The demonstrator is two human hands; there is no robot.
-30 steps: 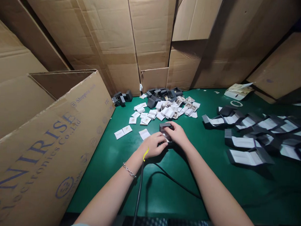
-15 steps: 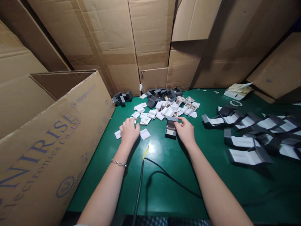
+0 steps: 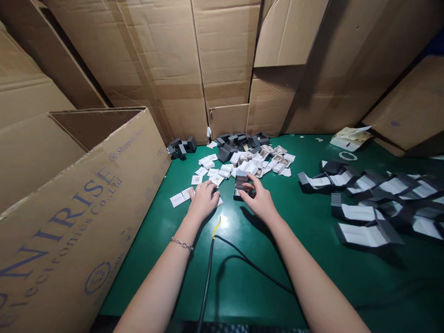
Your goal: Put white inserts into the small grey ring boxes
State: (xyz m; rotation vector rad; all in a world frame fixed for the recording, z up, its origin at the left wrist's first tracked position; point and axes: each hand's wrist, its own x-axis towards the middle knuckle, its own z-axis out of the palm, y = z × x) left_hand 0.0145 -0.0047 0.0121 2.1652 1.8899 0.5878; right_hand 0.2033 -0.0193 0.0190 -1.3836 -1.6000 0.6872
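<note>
My right hand (image 3: 258, 196) is at a small black box (image 3: 241, 174) that stands with its lid raised. Its thumb and fingers curl over the box's right side and front part, and some of the inside is hidden by them. Over a white card (image 3: 220, 202) my left hand (image 3: 205, 197) hovers or rests, palm down, thumb apart from loosely bent fingers. Nothing shows in its grasp. Two more white cards (image 3: 177, 199) lie left of that hand. Beyond both hands spreads a pile of white folded cards and inserts (image 3: 249, 163).
Black boxes (image 3: 237, 139) are heaped behind the white pile. Several open black boxes with white linings (image 3: 360, 212) stand in rows at right. A large carton (image 3: 134, 183) borders the left side. A black cable (image 3: 208, 277) crosses the green table (image 3: 254, 294) in front.
The small black box has shifted left toward my left hand. My right thumb has come across its front part. My left hand has moved right, over the white card.
</note>
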